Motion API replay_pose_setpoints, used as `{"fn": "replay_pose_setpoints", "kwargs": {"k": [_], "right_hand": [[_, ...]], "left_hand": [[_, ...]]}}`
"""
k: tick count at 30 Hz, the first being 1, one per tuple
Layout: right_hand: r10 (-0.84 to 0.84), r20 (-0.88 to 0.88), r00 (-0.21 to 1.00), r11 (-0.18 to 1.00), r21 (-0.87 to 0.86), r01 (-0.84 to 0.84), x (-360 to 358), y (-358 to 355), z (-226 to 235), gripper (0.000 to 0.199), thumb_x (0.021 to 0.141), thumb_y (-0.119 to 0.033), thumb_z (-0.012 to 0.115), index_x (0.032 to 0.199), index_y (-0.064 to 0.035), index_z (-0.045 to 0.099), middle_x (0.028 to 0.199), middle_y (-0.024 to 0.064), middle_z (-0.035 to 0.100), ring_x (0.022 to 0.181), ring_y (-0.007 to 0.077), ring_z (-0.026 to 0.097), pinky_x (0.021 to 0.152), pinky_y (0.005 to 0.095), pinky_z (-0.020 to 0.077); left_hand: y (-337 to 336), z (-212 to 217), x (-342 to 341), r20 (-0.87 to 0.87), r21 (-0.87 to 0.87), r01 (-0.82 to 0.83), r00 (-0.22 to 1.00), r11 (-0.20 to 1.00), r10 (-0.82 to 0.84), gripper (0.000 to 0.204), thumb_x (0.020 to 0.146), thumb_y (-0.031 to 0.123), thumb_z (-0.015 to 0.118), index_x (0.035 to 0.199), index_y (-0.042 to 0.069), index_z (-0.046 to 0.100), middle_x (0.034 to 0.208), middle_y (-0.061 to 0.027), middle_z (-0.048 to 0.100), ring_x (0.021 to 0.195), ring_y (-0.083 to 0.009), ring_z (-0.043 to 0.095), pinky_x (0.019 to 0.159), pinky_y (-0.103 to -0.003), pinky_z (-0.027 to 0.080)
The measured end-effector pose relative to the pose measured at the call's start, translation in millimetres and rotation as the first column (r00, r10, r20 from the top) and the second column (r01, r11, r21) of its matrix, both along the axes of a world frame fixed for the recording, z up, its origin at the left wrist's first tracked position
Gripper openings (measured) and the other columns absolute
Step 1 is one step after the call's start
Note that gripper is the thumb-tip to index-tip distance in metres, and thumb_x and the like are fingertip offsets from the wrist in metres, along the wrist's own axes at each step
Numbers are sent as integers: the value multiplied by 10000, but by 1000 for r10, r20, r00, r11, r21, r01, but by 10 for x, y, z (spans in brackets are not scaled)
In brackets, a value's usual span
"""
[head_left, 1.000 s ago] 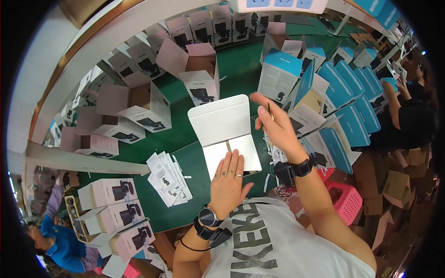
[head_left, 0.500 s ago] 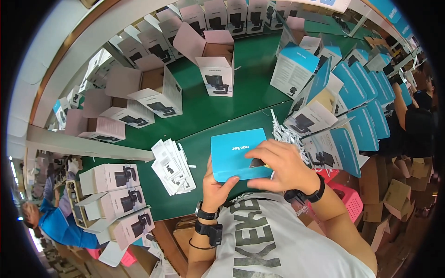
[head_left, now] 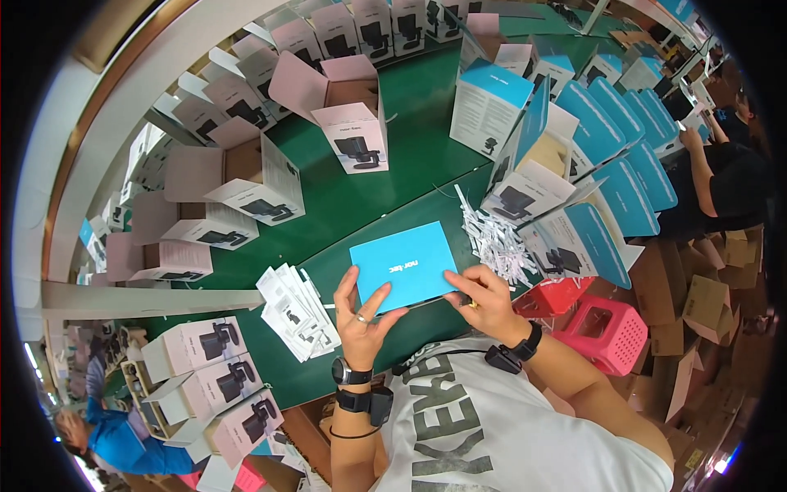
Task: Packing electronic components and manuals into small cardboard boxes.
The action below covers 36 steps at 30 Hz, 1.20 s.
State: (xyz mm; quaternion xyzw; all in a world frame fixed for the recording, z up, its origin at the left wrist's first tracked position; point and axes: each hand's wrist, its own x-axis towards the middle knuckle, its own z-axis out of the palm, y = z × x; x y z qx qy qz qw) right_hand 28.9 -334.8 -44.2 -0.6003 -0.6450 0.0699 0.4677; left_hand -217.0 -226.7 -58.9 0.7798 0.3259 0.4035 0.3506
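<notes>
A bright blue carton (head_left: 402,262) lies in front of me, its flat printed face turned up. My left hand (head_left: 365,328) grips its left near corner, with the thumb and fingers resting on the blue face. My right hand (head_left: 489,303) is closed at the right near corner, thumb pressed on the edge. Something small, dark and yellow (head_left: 468,301) sticks out under the right fingers; its kind is not clear. Both palms are hidden. Left of the carton is a fanned stack of printed leaflets (head_left: 295,316). A heap of small white paper strips (head_left: 496,246) lies to its right.
Open white cartons (head_left: 352,148) stand on the green table (head_left: 410,180). Blue-flapped cartons (head_left: 566,246) crowd the right, above a pink plastic stool (head_left: 602,336). More white cartons (head_left: 201,344) stand at left. Co-workers in blue (head_left: 123,435) and black (head_left: 721,180) are nearby.
My right hand has drawn back from over the carton's face to its near right corner. The left fingers have come up onto the face. The view has shifted somewhat to the right.
</notes>
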Motion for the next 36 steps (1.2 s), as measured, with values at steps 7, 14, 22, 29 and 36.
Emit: {"fn": "replay_pose_setpoints", "kwargs": {"k": [7,14,22,29,36], "right_hand": [[-25,123,992,997,-65,33,52,-113,59,566,718,-27,880,1265,-86,749,1199,127,696,648,172,607,560,288,508],[66,104,992,997,-42,-61,-68,-92,2,490,760,-47,848,1240,-84,755,1357,128,700,745,195,723,555,285,516],[85,88,992,996,33,-88,16,63,-96,376,827,-112,810,1202,-127,776,1296,46,744,725,170,724,563,288,520],[101,62,993,992,73,-106,56,31,-227,341,835,-126,807,1175,-141,784,1285,20,751,723,153,719,559,286,503],[149,67,987,988,17,-151,125,124,-218,331,829,-102,809,1158,-126,786,1277,26,754,751,181,732,577,292,521]], "left_hand": [[22,339,-84,-410,297,132,912,946,2,793,764,352,908,1479,183,608,1592,-247,409,1475,-522,371,1181,-605,386],[-46,525,423,-633,313,254,774,915,2,903,851,451,807,1584,80,433,1653,-272,340,1518,-498,328,1208,-630,302],[-44,323,449,-660,350,243,749,905,55,874,898,426,751,1571,-14,408,1655,-292,331,1521,-475,343,1216,-622,291],[-84,266,427,-672,365,248,737,897,70,881,896,472,741,1580,23,413,1656,-295,329,1522,-475,341,1218,-617,289],[417,641,295,-675,270,331,735,904,-68,924,827,562,783,1594,165,454,1617,-336,327,1491,-518,330,1207,-622,283]]}}
